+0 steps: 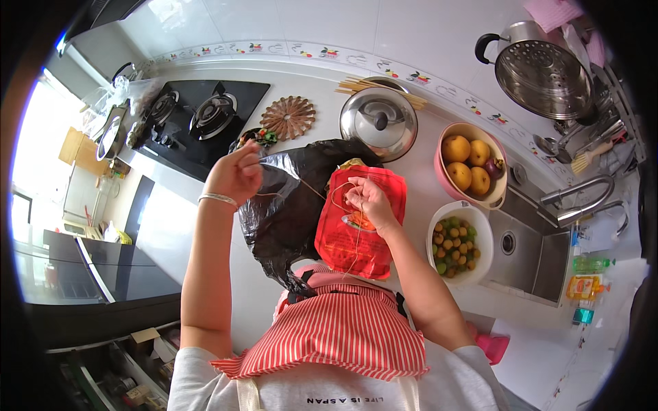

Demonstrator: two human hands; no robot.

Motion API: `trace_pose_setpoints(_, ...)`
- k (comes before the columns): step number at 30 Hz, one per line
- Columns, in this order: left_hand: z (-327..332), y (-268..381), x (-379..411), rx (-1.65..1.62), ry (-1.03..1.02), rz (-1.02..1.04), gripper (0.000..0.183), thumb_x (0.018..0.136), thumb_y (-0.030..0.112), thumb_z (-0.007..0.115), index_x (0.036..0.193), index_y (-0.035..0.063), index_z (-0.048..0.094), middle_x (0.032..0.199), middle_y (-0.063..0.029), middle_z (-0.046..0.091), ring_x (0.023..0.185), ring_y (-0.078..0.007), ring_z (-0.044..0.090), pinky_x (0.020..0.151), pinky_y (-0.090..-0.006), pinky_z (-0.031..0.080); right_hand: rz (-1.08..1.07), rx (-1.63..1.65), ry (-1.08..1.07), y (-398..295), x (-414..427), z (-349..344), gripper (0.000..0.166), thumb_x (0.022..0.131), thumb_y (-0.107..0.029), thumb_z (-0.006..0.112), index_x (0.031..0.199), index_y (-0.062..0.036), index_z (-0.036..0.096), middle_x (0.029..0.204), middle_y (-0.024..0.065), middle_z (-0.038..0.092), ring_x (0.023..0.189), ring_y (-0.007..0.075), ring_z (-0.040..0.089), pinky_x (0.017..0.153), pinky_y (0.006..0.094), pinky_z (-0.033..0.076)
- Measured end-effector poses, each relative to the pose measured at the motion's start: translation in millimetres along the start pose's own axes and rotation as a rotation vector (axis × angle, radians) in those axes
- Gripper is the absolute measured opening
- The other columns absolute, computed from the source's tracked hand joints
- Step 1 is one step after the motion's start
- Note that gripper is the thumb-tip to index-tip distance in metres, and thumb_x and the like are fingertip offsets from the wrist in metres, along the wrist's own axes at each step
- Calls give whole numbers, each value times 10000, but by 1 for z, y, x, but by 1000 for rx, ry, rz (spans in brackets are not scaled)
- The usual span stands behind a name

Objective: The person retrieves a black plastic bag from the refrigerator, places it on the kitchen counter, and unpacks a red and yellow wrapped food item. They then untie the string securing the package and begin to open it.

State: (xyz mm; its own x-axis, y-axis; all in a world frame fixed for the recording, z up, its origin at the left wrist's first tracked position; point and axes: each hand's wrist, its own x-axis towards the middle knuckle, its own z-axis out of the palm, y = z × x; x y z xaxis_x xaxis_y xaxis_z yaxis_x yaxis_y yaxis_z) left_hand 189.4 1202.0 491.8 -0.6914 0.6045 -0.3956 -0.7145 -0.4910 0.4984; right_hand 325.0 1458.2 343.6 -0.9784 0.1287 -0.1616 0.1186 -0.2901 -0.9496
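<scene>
My left hand (237, 172), raised over a black plastic bag (282, 216), has its thumb and fingers pinched on a thin brown string. The string (311, 189) runs slantwise across the bag towards the red food packet (336, 246). Above that packet, my right hand (371, 204) grips another part of the string between its fingers, with a loop beside it and a loose end hanging down. The packet bears a food picture and writing, and a bit of gold wrapping shows at its top edge. Packet and bag lie side by side at the counter's front edge.
A gas hob (205, 115) stands at the back left, beside a wooden trivet (289, 117). Behind the packet are a steel lid (379, 123) and chopsticks (354, 85). Rightward sit a pink pot of fruit (441, 167), a white bowl of small round fruit (433, 241) and a sink (519, 267).
</scene>
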Motion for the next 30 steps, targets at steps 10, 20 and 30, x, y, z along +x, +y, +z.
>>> trace_pose_setpoints(10,-127,7,-16,-474,121,158,131,937,88,437,867,45,540,558,52,407,485,-49,426,559,-217,470,167,382,49,-17,-2,-14,291,897,-236,588,1141,-84,541,865,-15,578,765,77,560,751,245,487)
trace_pose_setpoints(20,-81,51,-90,-67,-18,410,106,948,129,459,922,59,535,596,42,406,521,-62,416,509,-181,425,176,464,14,-10,12,-14,232,883,-182,601,1091,-84,566,856,-20,570,764,79,543,744,247,470)
trace_pose_setpoints(30,-46,-70,-26,420,112,-60,94,896,144,556,989,142,541,772,21,556,663,-91,567,607,-243,501,174,234,16,-7,5,-9,205,878,-131,594,1077,-84,576,906,-32,584,852,62,541,800,220,449)
